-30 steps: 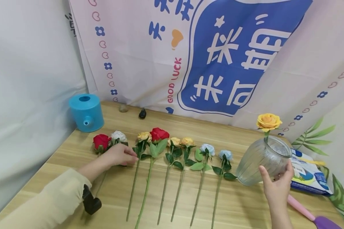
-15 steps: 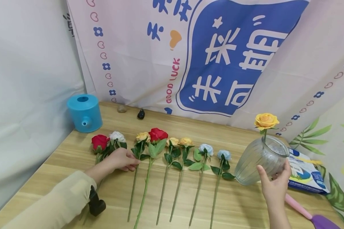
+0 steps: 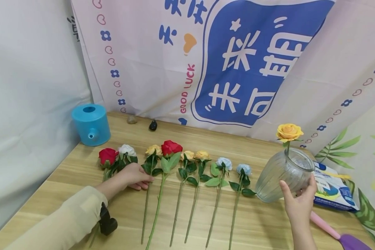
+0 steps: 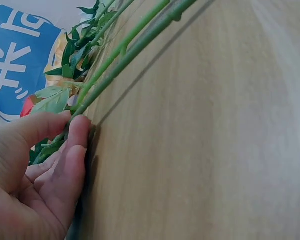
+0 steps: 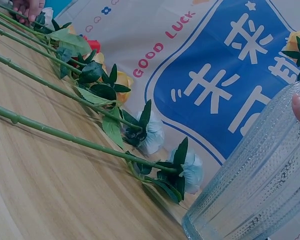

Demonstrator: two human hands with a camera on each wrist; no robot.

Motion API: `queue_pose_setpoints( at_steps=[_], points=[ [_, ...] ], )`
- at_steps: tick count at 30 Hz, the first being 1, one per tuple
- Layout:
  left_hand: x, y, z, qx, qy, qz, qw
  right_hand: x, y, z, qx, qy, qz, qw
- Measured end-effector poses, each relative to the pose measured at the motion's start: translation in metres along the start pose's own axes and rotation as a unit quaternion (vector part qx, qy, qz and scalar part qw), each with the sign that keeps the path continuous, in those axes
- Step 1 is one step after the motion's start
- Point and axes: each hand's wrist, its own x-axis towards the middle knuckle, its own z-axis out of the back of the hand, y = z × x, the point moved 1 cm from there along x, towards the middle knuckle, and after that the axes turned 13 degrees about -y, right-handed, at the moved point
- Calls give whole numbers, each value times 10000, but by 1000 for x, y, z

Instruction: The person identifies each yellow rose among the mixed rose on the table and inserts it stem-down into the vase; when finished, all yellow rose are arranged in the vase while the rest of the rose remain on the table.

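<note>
My left hand (image 3: pixel 132 176) pinches the upper stem of a yellow rose (image 3: pixel 153 150), which lies on the table at the left of a row. Thumb and index finger meet at that stem (image 4: pixel 135 48) in the left wrist view. Right beside it lies a red rose (image 3: pixel 171 148) with a lighter green stem. At the right, my right hand (image 3: pixel 300 203) holds a clear ribbed glass vase (image 3: pixel 273 178) tilted, its mouth up and to the right. One yellow rose (image 3: pixel 289 132) stands in the vase. In the right wrist view the vase (image 5: pixel 255 190) hides most of that hand.
More yellow roses (image 3: pixel 202 155) and light blue roses (image 3: pixel 224 163) lie between the hands. Another red rose (image 3: pixel 108 156) and a white rose (image 3: pixel 127 150) lie left. A blue watering can (image 3: pixel 91 125), a packet (image 3: pixel 334 192) and a pink-handled tool (image 3: pixel 325 225) sit around the edges.
My left hand has moved slightly right and down, and its fingers have closed on the yellow rose's stem. The right hand and vase have stayed nearly still.
</note>
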Motion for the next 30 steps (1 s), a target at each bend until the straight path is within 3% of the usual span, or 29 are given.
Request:
queue_pose_setpoints(
  at_steps=[9,14,23,30],
  points=[
    [-3,8,5,-527,57,-63,9986,0,1,0,-4,-13,22,10000],
    [-7,5,11,-720,-40,-162,9973,0,1,0,45,-15,-19,10000],
    [-12,-18,17,-857,207,-741,9933,-1,1,1,-21,-3,-138,9999],
    [-13,-46,24,-1272,308,-1186,9843,-1,3,1,52,78,-161,9998]
  ],
)
